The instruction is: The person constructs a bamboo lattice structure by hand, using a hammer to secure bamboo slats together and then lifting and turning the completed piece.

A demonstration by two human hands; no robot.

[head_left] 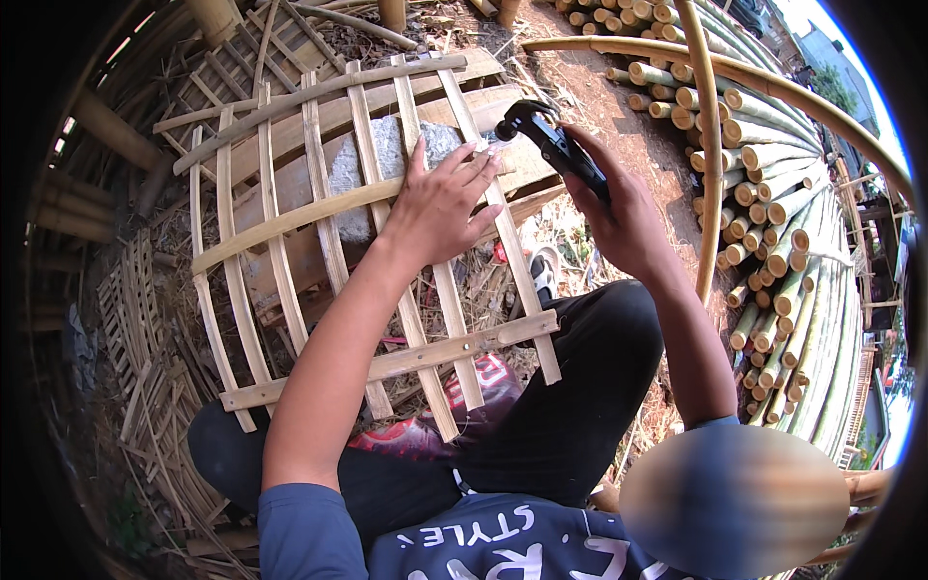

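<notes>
A lattice of pale bamboo slats [300,224], joined by several crosspieces, lies across my lap and a low wooden support. On its right part rests my left hand [435,208], palm down with fingers spread over the slats. Its fingertips reach the rightmost slat near the middle crosspiece's end; whether they steady a nail there is too small to tell. My right hand [619,217] is closed around the dark handle of a hammer [549,135]. The hammer's head is just beyond my left fingertips, close to that slat. Beneath the lattice sits a grey stone block [353,184].
Cut bamboo poles [773,193] are stacked along the right, with a curved bamboo pole [709,145] standing before them. More slatted pieces [135,309] and scraps lie at the left. A red and dark sack [425,430] is under the lattice, between my legs.
</notes>
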